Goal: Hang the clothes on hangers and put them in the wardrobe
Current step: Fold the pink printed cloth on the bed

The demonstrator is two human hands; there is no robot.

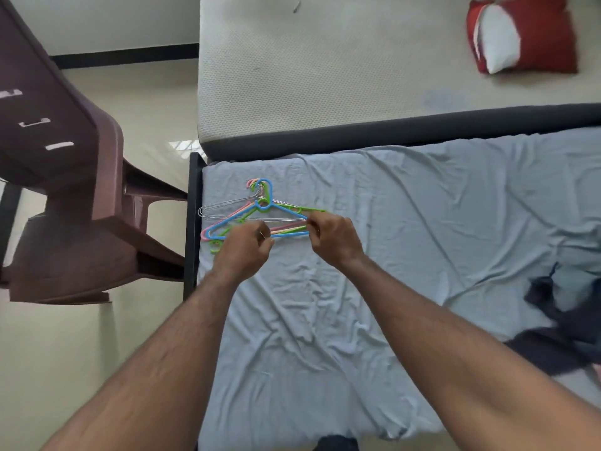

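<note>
Blue hanger (260, 219) atop hanger pile (227, 219) on bedsheet (390, 222); left hand (245, 252), right hand (335, 239) grip bottom bar.

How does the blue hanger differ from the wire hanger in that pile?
The blue hanger is thick coloured plastic; the wire hanger is thin bare metal. The blue one lies on top, gripped by the left hand and right hand; the wire one lies lower, untouched. Both rest on the bed sheet.

Both arms outstretched; left hand (244, 252), right hand (335, 239), fingers curled, pinching.
</note>
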